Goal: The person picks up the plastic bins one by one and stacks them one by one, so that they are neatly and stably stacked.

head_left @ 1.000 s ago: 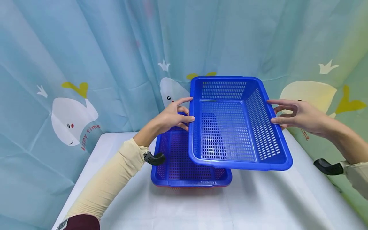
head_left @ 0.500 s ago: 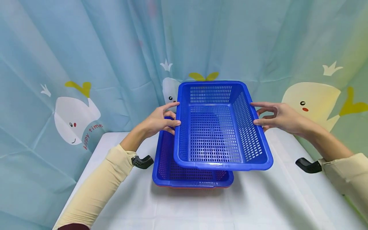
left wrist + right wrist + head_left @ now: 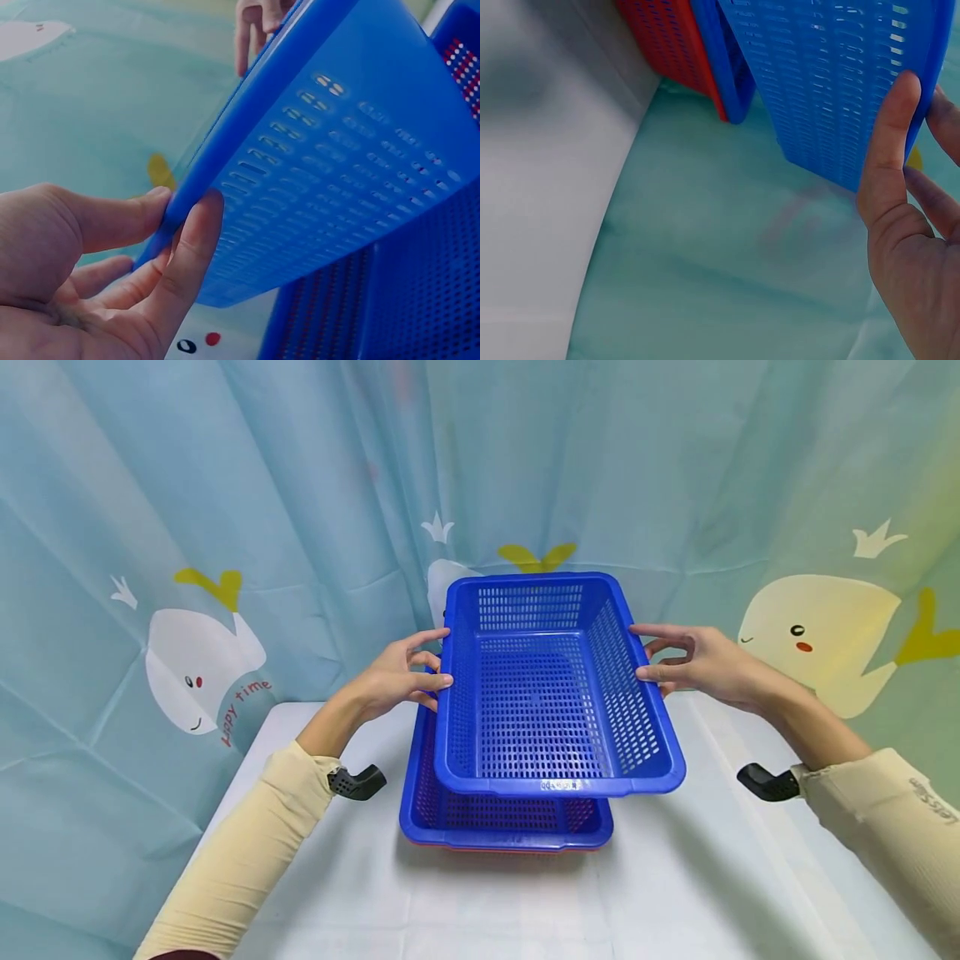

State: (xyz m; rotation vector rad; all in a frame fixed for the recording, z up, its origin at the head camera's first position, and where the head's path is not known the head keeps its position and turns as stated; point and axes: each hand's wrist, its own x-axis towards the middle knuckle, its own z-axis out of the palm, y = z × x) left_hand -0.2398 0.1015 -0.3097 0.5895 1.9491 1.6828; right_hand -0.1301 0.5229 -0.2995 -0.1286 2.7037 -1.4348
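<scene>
A blue slotted plastic basket point(image 3: 536, 693) hangs in the air, tilted, with its inside facing the head camera. My left hand point(image 3: 397, 677) pinches its left rim between thumb and fingers. On the opposite rim, my right hand point(image 3: 697, 664) pinches in the same way. Below and slightly left sits a second blue basket point(image 3: 510, 839), partly hidden by the raised one. A red basket point(image 3: 671, 52) is nested underneath that one, with only a thin edge showing in the head view. In the left wrist view, the thumb lies over the rim and fingers press the outer wall point(image 3: 300, 172).
The stack stands on a white-covered table point(image 3: 487, 910). Behind it hangs a pale blue-green curtain point(image 3: 300, 485) printed with whales. A black wrist mount point(image 3: 358, 782) sticks out from the left sleeve, another black mount point(image 3: 768, 782) from the right.
Both hands have carried the raised basket leftward, so it now overlaps more of the lower stack. The grip on both rims stays the same, and the stack has not moved on the table.
</scene>
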